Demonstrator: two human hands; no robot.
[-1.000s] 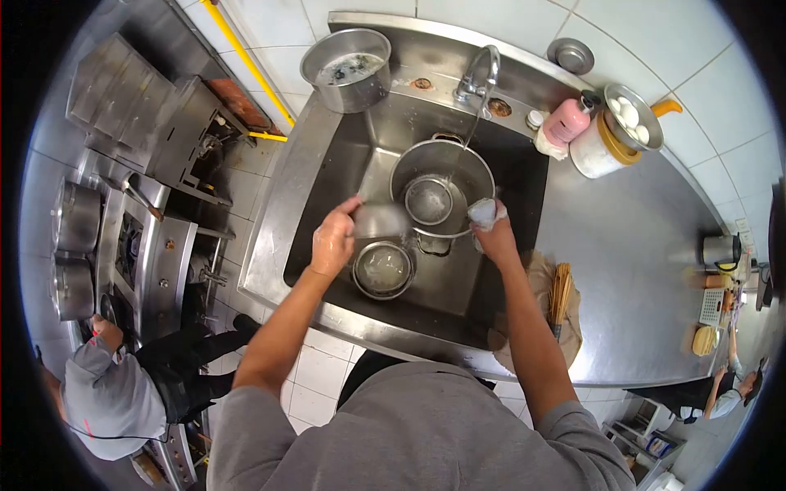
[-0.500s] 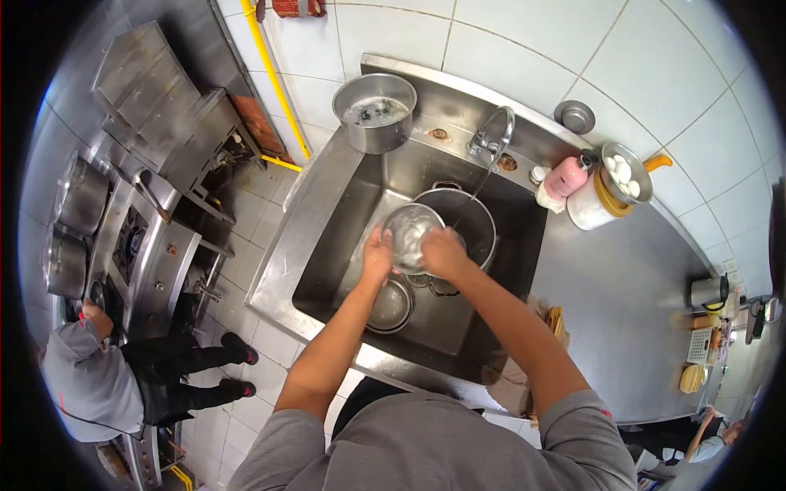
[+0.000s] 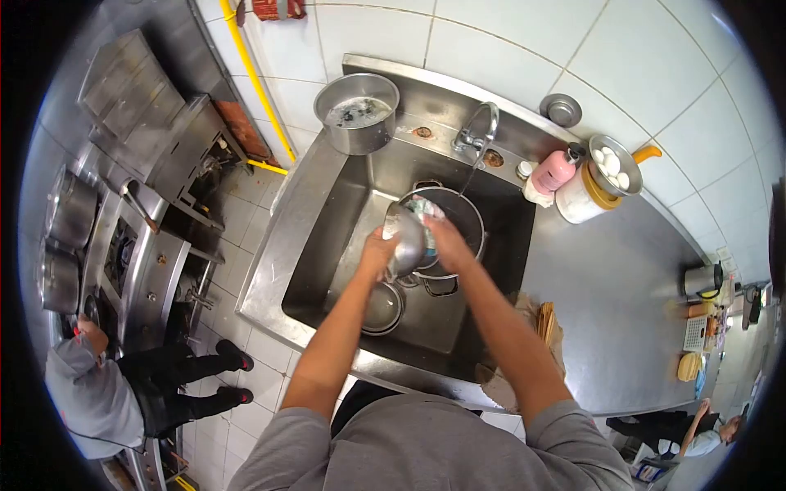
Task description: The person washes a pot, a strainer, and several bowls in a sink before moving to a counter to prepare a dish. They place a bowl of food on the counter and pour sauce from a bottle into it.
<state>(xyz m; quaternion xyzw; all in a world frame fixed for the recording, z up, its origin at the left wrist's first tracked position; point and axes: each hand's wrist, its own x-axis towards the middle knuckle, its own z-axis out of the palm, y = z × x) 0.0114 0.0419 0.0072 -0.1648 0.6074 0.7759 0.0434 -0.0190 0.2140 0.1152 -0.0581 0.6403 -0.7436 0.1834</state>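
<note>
Over the sink (image 3: 340, 245), my left hand (image 3: 379, 255) grips the rim of a metal bowl (image 3: 412, 237), which is tipped on its side. My right hand (image 3: 448, 244) is closed on a crumpled white-and-green cloth (image 3: 423, 208) pressed near the bowl's edge; its exact kind is blurred. Behind and below the bowl stands a large two-handled pot (image 3: 481, 233), partly covered by my hands. A thin stream falls from the faucet (image 3: 490, 123) toward this pot. On the sink floor, nearer me, lies a round metal pan (image 3: 383, 311).
A deep pot of cloudy liquid (image 3: 358, 135) stands on the sink's back left corner. To the right are a pink pump bottle (image 3: 554, 173), a white tub (image 3: 580, 200) and a pan of eggs (image 3: 616, 170). A co-worker (image 3: 98, 393) stands at the stove on the left.
The bowl has turned from facing up to lying on its side in my left hand. The cloth in my right hand now shows beyond the rim. The view has shifted slightly.
</note>
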